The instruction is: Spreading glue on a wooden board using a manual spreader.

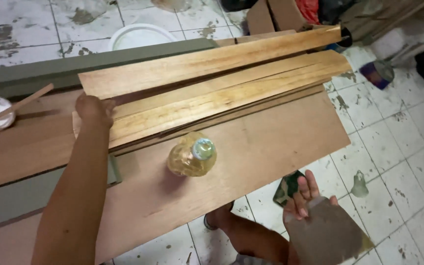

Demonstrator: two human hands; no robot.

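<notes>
Wooden planks (pixel 212 93) under left hand (pixel 93 109)
</notes>
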